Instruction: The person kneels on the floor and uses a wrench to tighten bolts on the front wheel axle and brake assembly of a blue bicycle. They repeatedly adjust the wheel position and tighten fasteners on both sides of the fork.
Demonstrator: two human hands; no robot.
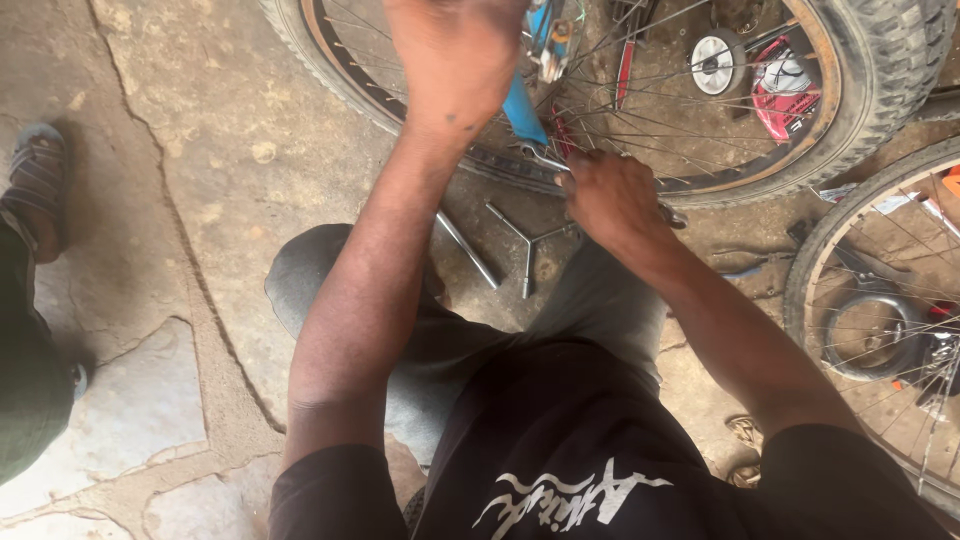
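A bicycle wheel [800, 150] with a knobby tyre and thin spokes lies across the top of the view. My left hand [455, 55] is raised over its left side, back toward the camera, fingers hidden against the spokes. My right hand [610, 200] is closed on a small metal wrench [545, 157] at the wheel's near rim, next to a blue frame tube [522, 110]. Whether my left hand holds anything does not show.
A three-armed socket wrench [527, 245] and a metal rod [468, 250] lie on the cracked concrete floor between my knees. A second wheel [870, 310] stands at right. Another person's sandalled foot [35, 180] and green trouser leg are at the left edge.
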